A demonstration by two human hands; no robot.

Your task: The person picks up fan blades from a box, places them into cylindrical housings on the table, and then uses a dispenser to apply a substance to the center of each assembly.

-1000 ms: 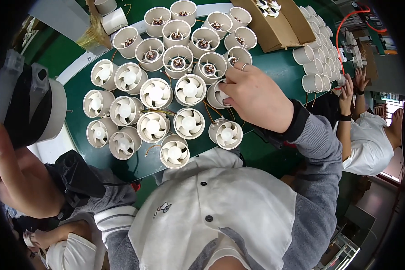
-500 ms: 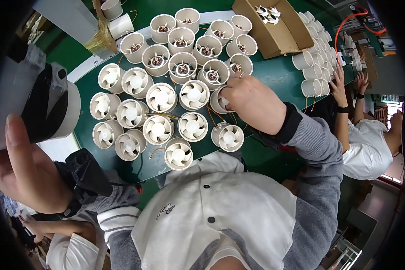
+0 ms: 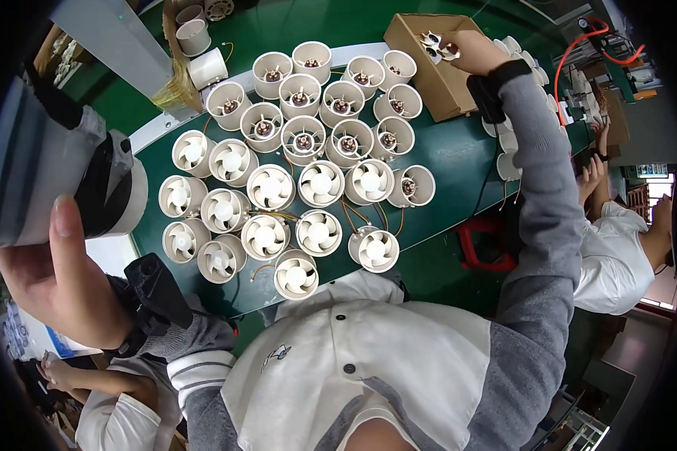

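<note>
My right hand (image 3: pixel 472 51) reaches over the cardboard box (image 3: pixel 453 96) at the far right of the table. Its fingertips are closed around a white fan impeller (image 3: pixel 450 52) with a dark hub. Beside it in the box lie a few more such impellers (image 3: pixel 431 42). At the left edge my left hand (image 3: pixel 75 293) has its thumb raised against a large white cylinder (image 3: pixel 130 197) with black strapping and clear plastic. Its other fingers are hidden. Nearer me stand fan housings with impellers in them (image 3: pixel 320 183); behind these, several housings (image 3: pixel 303 141) show bare copper-coloured motors.
Coloured wires (image 3: pixel 351 214) trail between housings on the green table (image 3: pixel 459 161). An empty-looking housing (image 3: pixel 207 69) lies on its side by a grey post (image 3: pixel 116 52). Stacked housings (image 3: pixel 509 143) and another person (image 3: pixel 620 255) are at right. A red stool (image 3: pixel 489 244) stands below.
My right hand has gone from a housing at the front right to the impellers in the box. The housing it covered now shows a white impeller. My left hand has shifted slightly right.
</note>
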